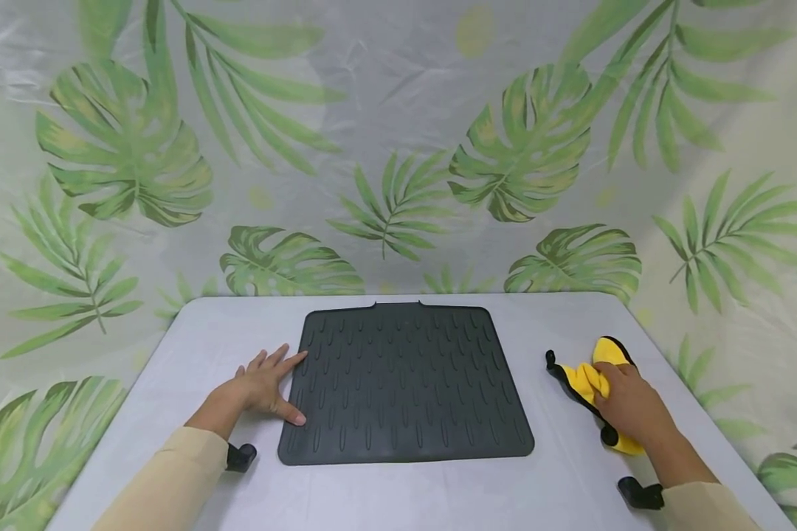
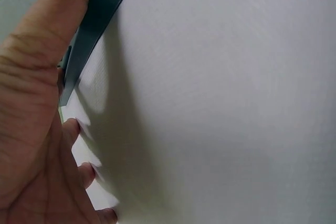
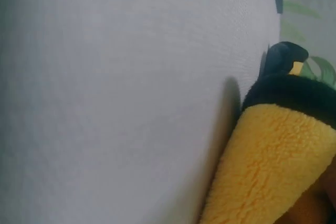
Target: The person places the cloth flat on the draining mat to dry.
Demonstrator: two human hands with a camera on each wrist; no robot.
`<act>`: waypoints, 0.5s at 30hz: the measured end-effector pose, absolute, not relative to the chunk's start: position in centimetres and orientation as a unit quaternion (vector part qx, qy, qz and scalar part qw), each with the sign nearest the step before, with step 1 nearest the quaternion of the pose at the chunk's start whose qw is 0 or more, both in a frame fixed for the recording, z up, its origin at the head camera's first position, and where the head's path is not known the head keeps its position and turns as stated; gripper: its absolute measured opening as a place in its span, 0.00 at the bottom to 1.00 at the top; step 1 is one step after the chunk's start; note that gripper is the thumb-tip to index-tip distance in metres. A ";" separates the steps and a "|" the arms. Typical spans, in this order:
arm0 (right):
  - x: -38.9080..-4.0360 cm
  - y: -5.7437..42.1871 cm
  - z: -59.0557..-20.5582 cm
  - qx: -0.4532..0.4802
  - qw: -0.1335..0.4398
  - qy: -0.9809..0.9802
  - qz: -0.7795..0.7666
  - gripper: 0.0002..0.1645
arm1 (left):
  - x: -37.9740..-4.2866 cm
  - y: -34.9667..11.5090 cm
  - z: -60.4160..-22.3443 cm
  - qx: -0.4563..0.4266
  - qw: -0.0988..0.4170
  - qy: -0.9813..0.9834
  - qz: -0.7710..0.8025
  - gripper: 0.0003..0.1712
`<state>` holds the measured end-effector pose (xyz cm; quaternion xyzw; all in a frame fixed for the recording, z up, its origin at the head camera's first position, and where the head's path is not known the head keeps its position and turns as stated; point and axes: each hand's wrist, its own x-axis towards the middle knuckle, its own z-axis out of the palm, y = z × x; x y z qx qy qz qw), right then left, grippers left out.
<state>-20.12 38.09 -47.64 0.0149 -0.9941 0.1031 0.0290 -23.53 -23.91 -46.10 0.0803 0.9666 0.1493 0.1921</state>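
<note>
A dark grey ribbed rubber mat [image 1: 412,383] lies flat in the middle of the table. My left hand [image 1: 262,385] rests at its left edge with fingers spread, the thumb and index fingertip on the mat's rim. In the left wrist view the thumb lies over the mat's edge [image 2: 100,19], while the other fingertips touch the white tabletop. To the right of the mat, my right hand [image 1: 634,405] grips a bunched yellow cloth with black trim [image 1: 581,380]. Its fluffy fold [image 3: 275,156] fills the lower right of the right wrist view, hiding most of the fingers.
A white cloth covers the table [image 1: 345,494]. Behind it hangs a pale curtain with green leaf print [image 1: 392,206], which also falls along both sides. Black wrist camera mounts [image 1: 241,457] stick out beside both sleeves, low over the tabletop.
</note>
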 end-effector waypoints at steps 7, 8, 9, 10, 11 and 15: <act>-19.5 38.2 -47.6 0.024 0.050 -0.995 0.083 0.30 | -23.4 -23.8 -46.2 0.077 0.193 0.966 0.154 0.77; -19.4 38.2 -47.6 0.021 0.049 -0.995 0.083 0.30 | -23.3 -23.8 -46.1 0.078 0.193 0.966 0.154 0.77; -19.3 38.3 -47.5 0.018 0.049 -0.995 0.083 0.30 | -23.3 -23.8 -46.0 0.079 0.193 0.966 0.154 0.77; -19.3 38.3 -47.5 0.013 0.048 -0.995 0.086 0.30 | -23.3 -23.8 -46.0 0.079 0.193 0.966 0.155 0.77; -19.3 38.4 -47.5 0.007 0.046 -0.995 0.088 0.31 | -23.3 -23.8 -45.9 0.080 0.192 0.966 0.154 0.76; -19.3 38.6 -47.5 -0.003 0.042 -0.994 0.096 0.35 | -23.3 -23.8 -45.9 0.080 0.191 0.966 0.152 0.76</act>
